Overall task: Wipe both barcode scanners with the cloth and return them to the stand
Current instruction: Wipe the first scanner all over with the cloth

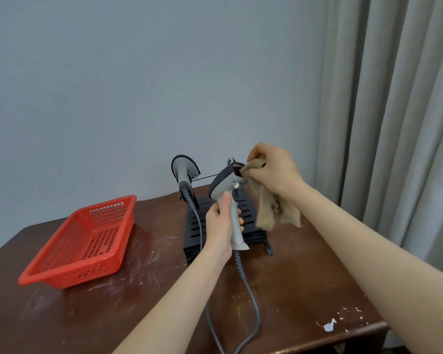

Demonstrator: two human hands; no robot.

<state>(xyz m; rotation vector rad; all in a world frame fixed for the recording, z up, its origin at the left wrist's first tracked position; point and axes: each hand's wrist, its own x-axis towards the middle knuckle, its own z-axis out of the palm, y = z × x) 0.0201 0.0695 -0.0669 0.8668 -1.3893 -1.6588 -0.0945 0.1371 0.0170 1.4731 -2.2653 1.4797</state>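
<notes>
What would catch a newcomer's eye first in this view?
Centre frame, the left hand holds a grey scanner upright by its handle while the right hand presses a tan cloth against its head. Left of that, a bright red basket sits on the scuffed brown table. Behind, a second scanner rests on the black stand.

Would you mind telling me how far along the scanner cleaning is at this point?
Under way. The left hand holds one scanner by its handle, off the stand, while the right hand presses the cloth against its head. The other scanner hangs on the stand; whether it has been wiped already cannot be told. Left: finishing this wipe, returning the held scanner, and possibly cleaning the other.
</notes>
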